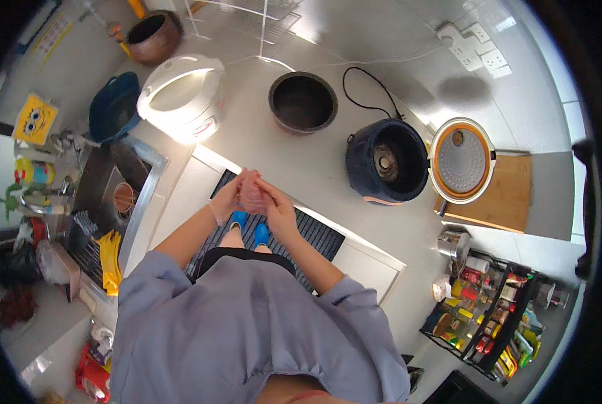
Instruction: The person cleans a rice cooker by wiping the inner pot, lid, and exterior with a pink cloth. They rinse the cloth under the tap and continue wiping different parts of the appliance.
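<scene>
A crumpled pink cloth (253,193) is held between my two hands, over the front edge of the counter. My left hand (226,198) grips its left side, and my right hand (279,209) has its fingers closed on the right side. Beyond them stands a dark inner cooking pot (302,103), out of its cooker. To the right, a dark blue rice cooker (388,161) has its lid (461,160) swung wide, showing the bare heating plate inside. A white rice cooker (182,96) with a shut lid stands to the upper left.
A metal sink (152,174) with yellow rubber gloves (110,262) lies left, near a blue basin (114,107). A black power cord (345,90) loops behind the blue cooker. A wooden board (513,192) and a black rack of seasonings (498,298) are at right.
</scene>
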`<state>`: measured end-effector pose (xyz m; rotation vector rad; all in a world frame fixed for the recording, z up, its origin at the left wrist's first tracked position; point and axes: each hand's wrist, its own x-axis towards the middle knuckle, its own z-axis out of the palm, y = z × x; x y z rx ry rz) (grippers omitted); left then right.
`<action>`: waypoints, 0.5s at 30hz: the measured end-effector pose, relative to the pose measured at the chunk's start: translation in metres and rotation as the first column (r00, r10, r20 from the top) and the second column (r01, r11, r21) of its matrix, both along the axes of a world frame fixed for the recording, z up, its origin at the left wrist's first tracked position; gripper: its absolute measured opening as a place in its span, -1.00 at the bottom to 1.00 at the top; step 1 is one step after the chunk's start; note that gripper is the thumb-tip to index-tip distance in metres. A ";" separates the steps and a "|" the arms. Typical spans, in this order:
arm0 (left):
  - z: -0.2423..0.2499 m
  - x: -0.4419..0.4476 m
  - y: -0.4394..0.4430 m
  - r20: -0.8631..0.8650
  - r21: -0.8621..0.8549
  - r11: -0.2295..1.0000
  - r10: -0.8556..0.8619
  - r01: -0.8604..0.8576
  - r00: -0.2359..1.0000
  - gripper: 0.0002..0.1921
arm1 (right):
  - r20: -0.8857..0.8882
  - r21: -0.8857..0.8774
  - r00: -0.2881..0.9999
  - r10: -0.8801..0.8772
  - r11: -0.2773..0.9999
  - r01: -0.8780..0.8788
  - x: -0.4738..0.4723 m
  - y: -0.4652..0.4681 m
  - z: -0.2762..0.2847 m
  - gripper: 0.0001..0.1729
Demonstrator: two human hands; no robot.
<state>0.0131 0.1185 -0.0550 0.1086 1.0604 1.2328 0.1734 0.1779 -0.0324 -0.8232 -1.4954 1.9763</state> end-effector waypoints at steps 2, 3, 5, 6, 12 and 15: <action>0.007 -0.015 -0.035 0.010 -0.123 0.992 0.039 -0.038 0.999 -0.35 | -0.036 0.172 0.997 0.073 0.983 -0.066 -0.013 -0.008 0.000 -0.67; 0.010 -0.026 -0.049 0.009 -0.170 0.984 0.051 -0.049 0.999 -0.34 | 0.031 0.113 1.000 0.003 0.994 -0.007 -0.015 -0.008 -0.001 -0.66; 0.012 -0.042 -0.081 -0.128 -0.210 0.965 0.131 -0.155 0.983 -0.36 | 0.155 -0.004 0.981 -0.118 0.993 0.120 -0.010 0.003 -0.005 -0.62; 0.011 -0.049 -0.100 -0.197 -0.194 0.961 0.160 -0.198 0.967 -0.36 | 0.214 0.033 0.952 -0.219 0.976 0.217 -0.003 0.014 -0.008 -0.58; -0.018 -0.093 -0.187 -0.250 -0.314 0.879 0.289 -0.360 0.924 -0.48 | 0.133 0.782 0.886 -0.444 0.596 0.181 0.040 0.106 -0.053 -0.55; -0.030 -0.108 -0.194 -0.257 -0.367 0.852 0.294 -0.374 0.921 -0.55 | 0.435 0.850 0.801 -0.413 0.481 -0.214 0.031 0.140 -0.106 -0.49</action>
